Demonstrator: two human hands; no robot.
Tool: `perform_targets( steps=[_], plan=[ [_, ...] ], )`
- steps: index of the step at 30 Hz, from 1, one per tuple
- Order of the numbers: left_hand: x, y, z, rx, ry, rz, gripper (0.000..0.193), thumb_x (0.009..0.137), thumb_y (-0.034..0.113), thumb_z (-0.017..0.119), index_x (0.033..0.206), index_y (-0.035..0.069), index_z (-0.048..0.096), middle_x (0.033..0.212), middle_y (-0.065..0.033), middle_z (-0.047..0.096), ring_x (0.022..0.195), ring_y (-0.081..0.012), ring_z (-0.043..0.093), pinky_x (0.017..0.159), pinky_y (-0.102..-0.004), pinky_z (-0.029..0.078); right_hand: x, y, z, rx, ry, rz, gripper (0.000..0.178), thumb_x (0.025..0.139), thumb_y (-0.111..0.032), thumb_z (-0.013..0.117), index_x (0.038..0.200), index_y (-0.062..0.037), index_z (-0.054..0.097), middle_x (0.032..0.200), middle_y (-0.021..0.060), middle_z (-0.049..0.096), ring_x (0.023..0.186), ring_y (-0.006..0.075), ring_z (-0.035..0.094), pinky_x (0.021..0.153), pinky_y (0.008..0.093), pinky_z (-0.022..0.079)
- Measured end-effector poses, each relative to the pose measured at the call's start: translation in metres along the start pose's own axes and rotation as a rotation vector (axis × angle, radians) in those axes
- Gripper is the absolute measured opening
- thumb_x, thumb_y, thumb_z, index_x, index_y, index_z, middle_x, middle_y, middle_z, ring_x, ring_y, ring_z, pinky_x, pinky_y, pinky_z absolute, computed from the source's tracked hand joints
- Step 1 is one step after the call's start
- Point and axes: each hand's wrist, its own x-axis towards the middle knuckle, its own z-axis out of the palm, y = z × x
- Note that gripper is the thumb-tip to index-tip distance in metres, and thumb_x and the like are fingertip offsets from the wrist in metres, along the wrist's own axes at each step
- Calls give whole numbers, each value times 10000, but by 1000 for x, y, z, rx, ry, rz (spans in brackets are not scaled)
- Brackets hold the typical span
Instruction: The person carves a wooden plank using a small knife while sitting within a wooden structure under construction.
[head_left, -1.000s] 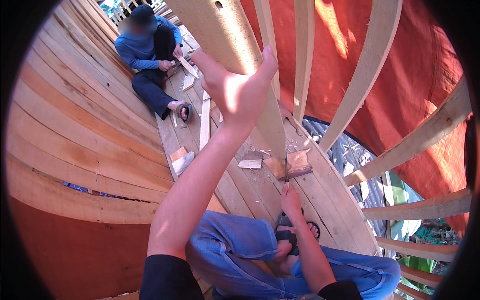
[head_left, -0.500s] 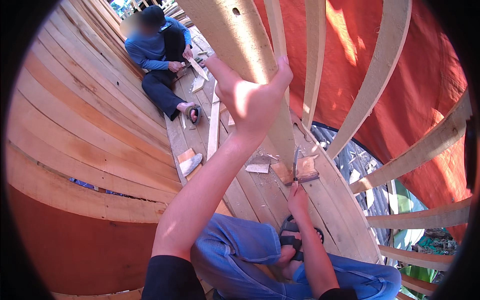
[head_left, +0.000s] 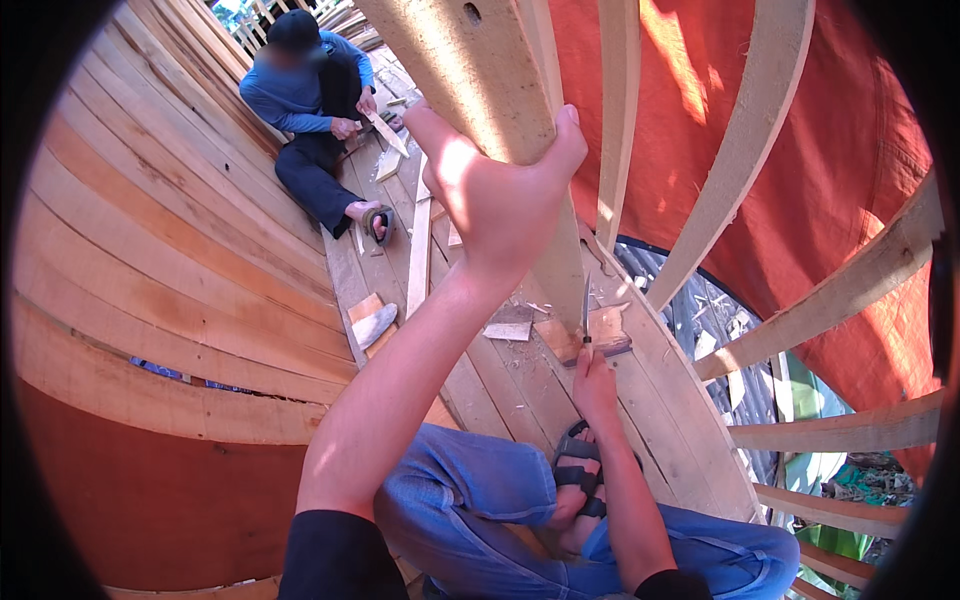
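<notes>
My left hand (head_left: 500, 205) is wrapped round a long pale wooden plank (head_left: 465, 75), its thumb on the right edge and fingers on the left. Tilted upright in front of me, the plank runs from the top of the view down to a brown piece of wood (head_left: 610, 328) on the floor. My right hand (head_left: 596, 385) is low, closed on the dark handle of a knife (head_left: 587, 312). The narrow blade points up and away, alongside the plank's lower end; whether it touches the wood I cannot tell.
A co-worker (head_left: 305, 90) sits at the far left, holding a pointed piece of wood (head_left: 388, 135). Offcuts, a whitish piece (head_left: 375, 325) and shavings lie on the board floor (head_left: 480, 385). Curved ribs (head_left: 745, 150) stand before a red tarp (head_left: 690, 150) on the right; planked wall (head_left: 180, 260) left.
My right hand and the knife have moved slightly upward along the plank's lower end. My left hand keeps its grip on the plank. The view has shifted slightly.
</notes>
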Motion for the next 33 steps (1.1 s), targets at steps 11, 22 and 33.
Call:
perform_targets(
  steps=[11,22,33],
  plan=[
    [5,5,0,74,66,-70,599,733,206,804,1106,-53,413,1030,-109,487,961,-158,506,833,-316,436,10,41,26,-120,55,-43,341,990,-306,425,952,12,543,680,266,613,678,470,622,582,560,463],
    [-1,-15,-95,201,207,-181,563,853,180,699,1229,-63,358,1171,-190,500,945,-199,568,697,-343,545,-21,-25,7,75,-160,45,358,985,-321,424,1057,27,469,720,263,640,664,463,632,580,556,490],
    [-25,-14,-130,185,296,-215,429,867,208,682,1110,2,395,978,-121,502,803,-188,536,671,-356,499,-28,-32,13,218,-83,68,403,987,-379,401,1024,0,533,777,257,648,755,457,634,696,558,484]
  ],
)
